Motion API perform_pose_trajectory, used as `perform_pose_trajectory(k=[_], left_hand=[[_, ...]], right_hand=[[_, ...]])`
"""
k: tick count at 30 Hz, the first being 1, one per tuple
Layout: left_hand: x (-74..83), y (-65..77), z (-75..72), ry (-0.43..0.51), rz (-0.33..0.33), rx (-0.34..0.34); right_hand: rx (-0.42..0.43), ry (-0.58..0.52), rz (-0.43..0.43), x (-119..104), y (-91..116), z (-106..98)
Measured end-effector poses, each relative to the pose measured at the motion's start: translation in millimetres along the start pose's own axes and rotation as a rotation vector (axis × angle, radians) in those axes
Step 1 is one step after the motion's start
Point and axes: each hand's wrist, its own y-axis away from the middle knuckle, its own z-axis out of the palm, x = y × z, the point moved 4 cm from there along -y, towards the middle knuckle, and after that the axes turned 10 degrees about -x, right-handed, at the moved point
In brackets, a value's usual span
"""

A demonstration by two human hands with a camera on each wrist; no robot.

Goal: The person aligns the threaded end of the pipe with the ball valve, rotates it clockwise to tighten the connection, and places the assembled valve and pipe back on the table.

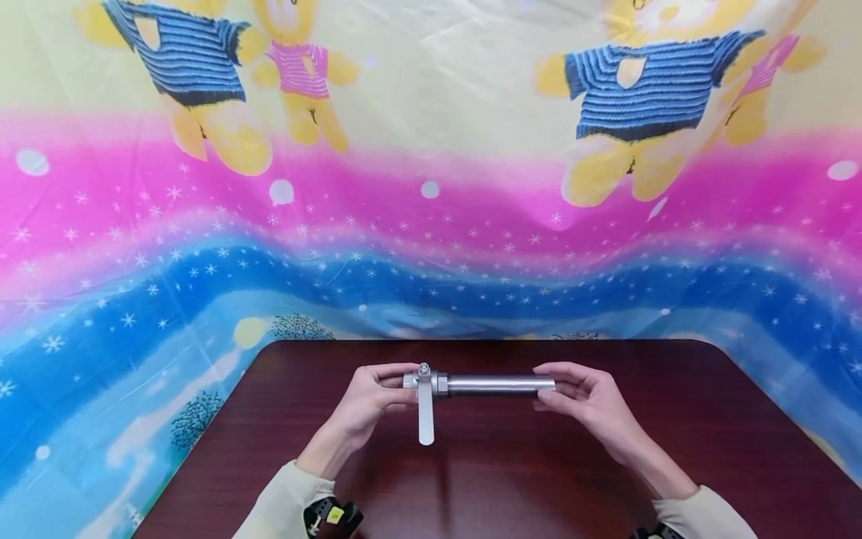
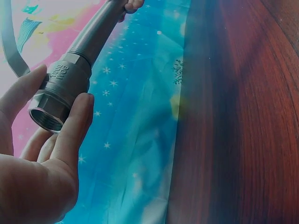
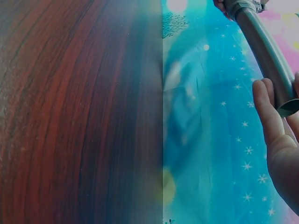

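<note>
A metal ball valve (image 1: 441,385) with a flat lever handle (image 1: 426,419) sits on one end of a steel pipe (image 1: 501,385). My left hand (image 1: 364,400) pinches the valve body between thumb and fingers. In the left wrist view the valve (image 2: 58,88) shows a threaded open end toward the palm and raised lettering on its side. At the pipe's other end, my right hand (image 1: 592,400) grips the tube between thumb and fingers. The pipe's hollow open end (image 3: 288,107) faces the right palm in the right wrist view. Valve and pipe are held level above the table, the lever pointing toward me.
Beneath the hands lies a dark red-brown wooden table (image 1: 539,479) with rounded far corners. A printed cloth (image 1: 431,247) with bears and snowflakes hangs behind it and along its sides. Black wrist devices (image 1: 332,516) are strapped over the pale sleeves (image 1: 286,498).
</note>
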Motion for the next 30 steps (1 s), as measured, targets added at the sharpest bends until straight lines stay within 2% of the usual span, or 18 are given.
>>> perform_pose_trajectory(k=[4, 10, 16, 22, 30], left_hand=[[-0.4, -0.5, -0.5, -0.002, -0.003, -0.002], [-1.2, -0.3, -1.1, -0.002, -0.003, -0.004], [-0.7, -0.2, -1.2, -0.014, -0.004, -0.008], [-0.4, 0.0, -1.4, -0.008, 0.002, 0.000], [-1.3, -1.1, -1.3, -0.007, -0.002, -0.004]], right_hand=[[-0.020, 0.002, -0.028, 1.1, 0.2, 0.8], [0.008, 0.008, 0.009, 2.7, -1.2, -0.4], [-0.020, 0.010, -0.021, 3.3, -1.4, -0.6], [-0.006, 0.007, 0.018, 3.4, -1.7, -0.1], [-0.029, 0.030, -0.012, 1.0, -2.0, 1.1]])
